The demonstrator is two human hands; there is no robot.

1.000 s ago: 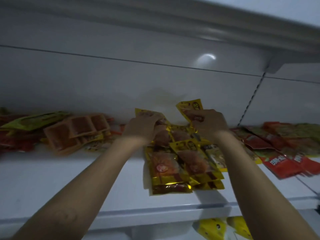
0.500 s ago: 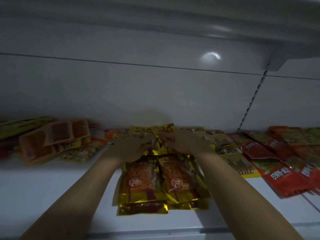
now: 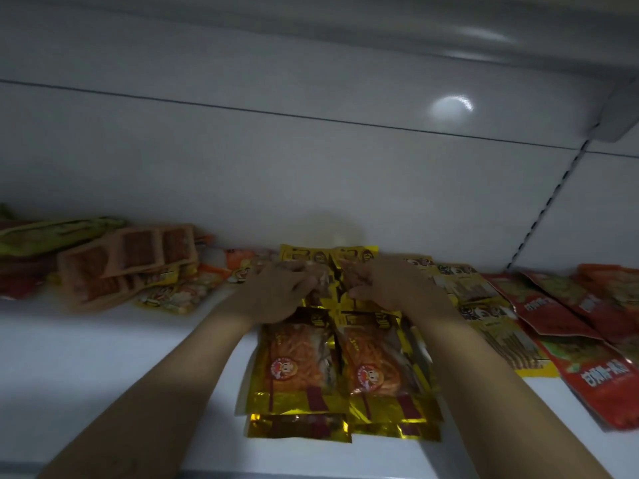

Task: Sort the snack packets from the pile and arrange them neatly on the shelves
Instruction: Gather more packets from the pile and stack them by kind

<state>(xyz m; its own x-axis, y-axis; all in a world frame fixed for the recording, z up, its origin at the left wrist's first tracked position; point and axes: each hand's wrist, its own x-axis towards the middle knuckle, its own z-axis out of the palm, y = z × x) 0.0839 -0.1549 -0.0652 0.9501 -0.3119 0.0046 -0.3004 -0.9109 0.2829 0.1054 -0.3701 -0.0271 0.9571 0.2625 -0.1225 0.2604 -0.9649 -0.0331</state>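
On a white shelf (image 3: 103, 357), the left hand (image 3: 276, 293) and right hand (image 3: 392, 288) rest side by side on the rear gold packets (image 3: 328, 255). Their fingers (image 3: 309, 276) are bent on the foil; pinching or pressing, I cannot tell. More front gold packets (image 3: 301, 364) lie just below the fingers. Red packets (image 3: 587, 368) lie to the right, orange packets (image 3: 131, 257) to the left.

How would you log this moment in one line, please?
step: arranging; left hand: on rear gold packets, grip unclear; right hand: likewise; front gold packets: two stacks on shelf
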